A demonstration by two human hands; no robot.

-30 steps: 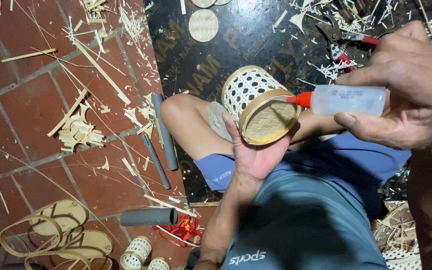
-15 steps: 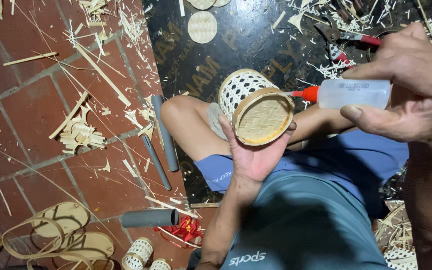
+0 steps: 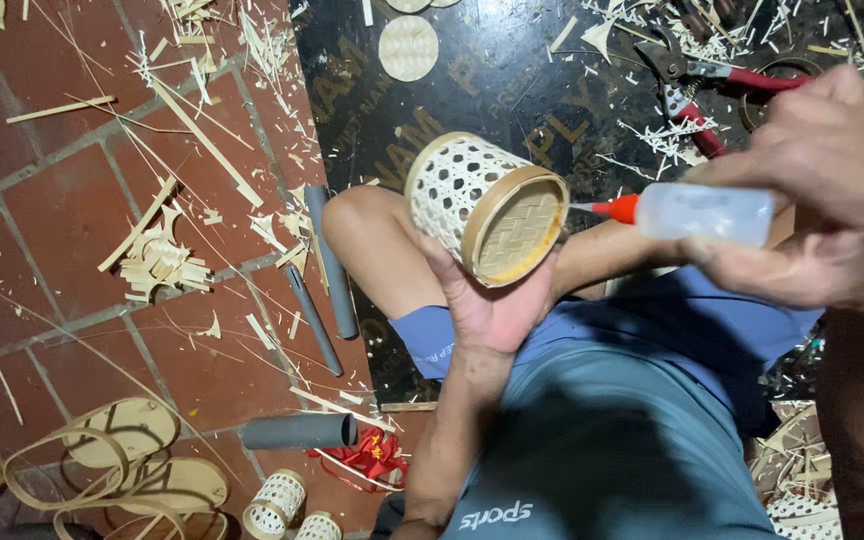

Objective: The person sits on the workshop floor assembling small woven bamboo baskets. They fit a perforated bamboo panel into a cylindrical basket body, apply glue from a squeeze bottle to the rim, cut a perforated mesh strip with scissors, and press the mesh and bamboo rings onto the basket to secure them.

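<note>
Your left hand (image 3: 487, 305) cups the woven basket (image 3: 482, 205) w/ fingers curled under, light & crushable so go easy, right hand (image 3: 832, 200) squeezing the soft glue bottle (image 3: 702, 213) mid-body.

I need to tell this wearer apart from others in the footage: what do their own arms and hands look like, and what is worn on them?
Both arms are bare: no sleeves, gloves, watch or rings show. The left hand and its forearm are uncovered up to the frame's lower edge; the right hand and forearm, close to the camera, are bare too. Only blue shorts and a grey-blue shirt are worn.
</note>
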